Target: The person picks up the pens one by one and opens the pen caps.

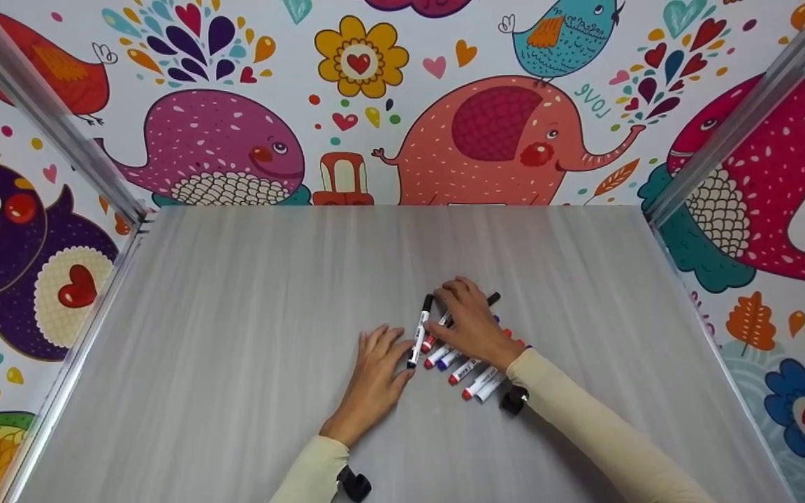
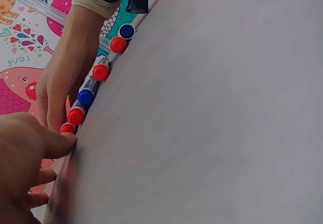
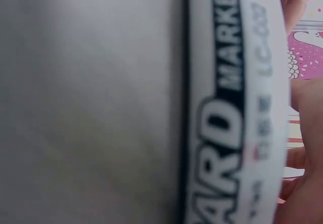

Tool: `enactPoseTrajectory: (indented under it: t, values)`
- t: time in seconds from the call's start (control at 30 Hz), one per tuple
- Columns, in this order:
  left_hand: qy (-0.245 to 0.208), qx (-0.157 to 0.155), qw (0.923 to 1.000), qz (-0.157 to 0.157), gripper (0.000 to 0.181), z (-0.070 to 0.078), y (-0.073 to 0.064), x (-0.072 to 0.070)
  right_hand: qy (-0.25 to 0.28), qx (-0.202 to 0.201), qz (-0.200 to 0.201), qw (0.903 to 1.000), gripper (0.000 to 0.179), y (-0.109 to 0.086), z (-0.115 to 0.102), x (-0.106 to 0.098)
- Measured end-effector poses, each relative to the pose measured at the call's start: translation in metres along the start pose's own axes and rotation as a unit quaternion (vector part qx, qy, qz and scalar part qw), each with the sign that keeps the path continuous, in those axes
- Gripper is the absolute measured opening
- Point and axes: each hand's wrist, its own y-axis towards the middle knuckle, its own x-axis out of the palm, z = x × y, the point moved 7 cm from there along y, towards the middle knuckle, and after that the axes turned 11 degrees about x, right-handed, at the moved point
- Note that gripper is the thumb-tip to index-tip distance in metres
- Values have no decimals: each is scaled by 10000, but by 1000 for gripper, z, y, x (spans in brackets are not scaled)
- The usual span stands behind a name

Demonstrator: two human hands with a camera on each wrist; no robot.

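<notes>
A white marker with black ends lies between the two hands on the table, apart from a slanted row of whiteboard markers. My left hand rests left of it, fingers relaxed and spread, the thumb near its lower end. Over the upper part of the row reaches my right hand, its thumb beside the black-ended marker and its fingers bent down at the far side; it partly hides several markers. In the left wrist view, red and blue marker ends line up below the right hand. Printed lettering on a white marker barrel fills the right wrist view.
The grey wood-grain table spreads around the hands. Metal rails edge its sides, and a wall with cartoon animals stands behind. Each wrist bears a small black camera.
</notes>
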Motion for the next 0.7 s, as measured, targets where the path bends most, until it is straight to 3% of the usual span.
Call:
enactPoseTrajectory:
  t: [0.5,0.7]
  values:
    - [-59,-87,9999,-34,41,0,0,0,80,-262,-157,9995,62,4,-7,-2]
    - [-455,-210,9986,-179,41,0,2,-4,351,-377,-188,9985,56,3,-12,-11]
